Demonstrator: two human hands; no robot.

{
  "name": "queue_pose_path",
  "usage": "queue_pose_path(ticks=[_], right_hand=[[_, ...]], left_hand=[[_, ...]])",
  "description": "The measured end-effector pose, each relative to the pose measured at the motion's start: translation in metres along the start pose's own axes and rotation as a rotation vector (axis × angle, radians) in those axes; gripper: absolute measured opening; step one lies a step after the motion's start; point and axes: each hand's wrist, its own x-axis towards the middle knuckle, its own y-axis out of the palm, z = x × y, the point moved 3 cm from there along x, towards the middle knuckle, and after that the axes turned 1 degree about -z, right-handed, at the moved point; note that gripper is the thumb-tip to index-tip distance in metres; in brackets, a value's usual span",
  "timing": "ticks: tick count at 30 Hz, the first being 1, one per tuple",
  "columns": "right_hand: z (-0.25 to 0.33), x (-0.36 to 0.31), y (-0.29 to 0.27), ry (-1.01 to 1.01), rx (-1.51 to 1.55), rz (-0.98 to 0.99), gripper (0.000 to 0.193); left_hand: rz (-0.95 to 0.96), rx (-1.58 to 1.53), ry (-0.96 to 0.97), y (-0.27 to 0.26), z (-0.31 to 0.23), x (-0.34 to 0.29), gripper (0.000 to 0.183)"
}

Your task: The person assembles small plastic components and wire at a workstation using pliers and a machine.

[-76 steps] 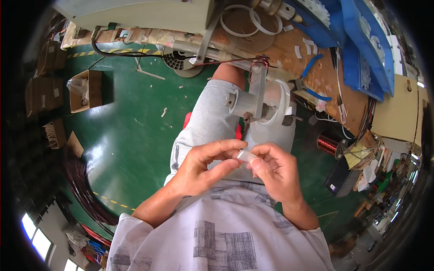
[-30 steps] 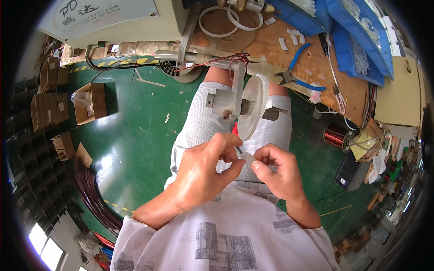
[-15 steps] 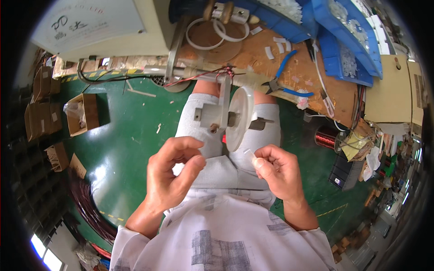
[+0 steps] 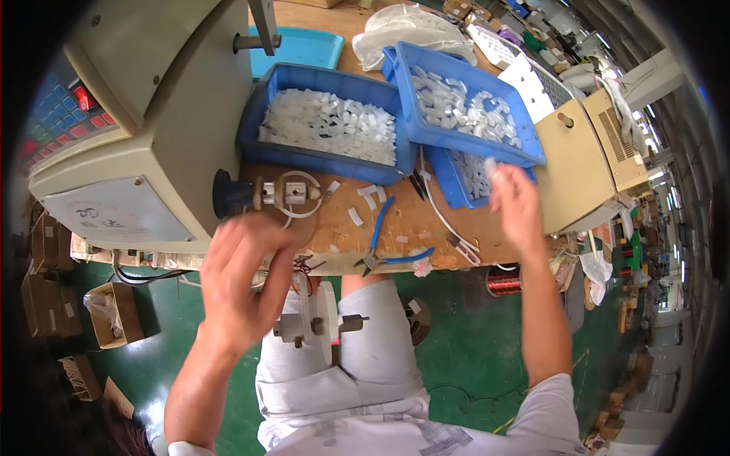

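Observation:
My right hand (image 4: 521,209) reaches over the small lower blue bin (image 4: 464,182) at the right of the bench. Its thumb and fingers pinch a small whitish translucent piece (image 4: 490,163). Blurred by motion, my left hand (image 4: 247,273) is above the bench's front edge, just below the metal chuck (image 4: 285,194) of the machine; its fingertips are smeared. White rings (image 4: 303,181) hang around the chuck. Over my lap stands the metal arm with a pale disc (image 4: 327,315).
Blue bins (image 4: 251,114) (image 4: 536,144) hold many small white pieces. Blue-handled cutters (image 4: 380,228) and loose white strips (image 4: 356,217) lie on the bench. The beige machine (image 4: 182,129) stands at left, a beige box (image 4: 570,167) at right. A copper wire spool (image 4: 502,283) is below.
My view has lifted toward the bench. My right hand has moved from my lap out to the right-hand bins with the small piece. My left hand has moved forward to the machine.

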Motion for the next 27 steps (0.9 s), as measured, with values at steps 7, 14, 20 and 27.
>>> queue_pose_path(ticks=[7, 14, 20, 27], right_hand=[[-0.022, 0.128, -0.002, -0.236, -0.384, -0.047, 0.027], [-0.027, 0.144, 0.009, -0.39, -0.513, -0.059, 0.026], [0.066, 0.068, 0.087, -0.486, -0.149, 0.188, 0.02], [0.053, 0.11, 0.216, -0.483, -0.501, 0.542, 0.029]], left_hand=[[0.079, 0.25, -0.041, 0.047, 0.059, 0.06, 0.013], [0.092, 0.311, -0.187, 0.065, 0.074, 0.055, 0.014], [0.137, 0.389, -0.259, 0.064, 0.075, 0.053, 0.011], [0.118, 0.336, -0.208, 0.069, 0.073, 0.057, 0.011]])
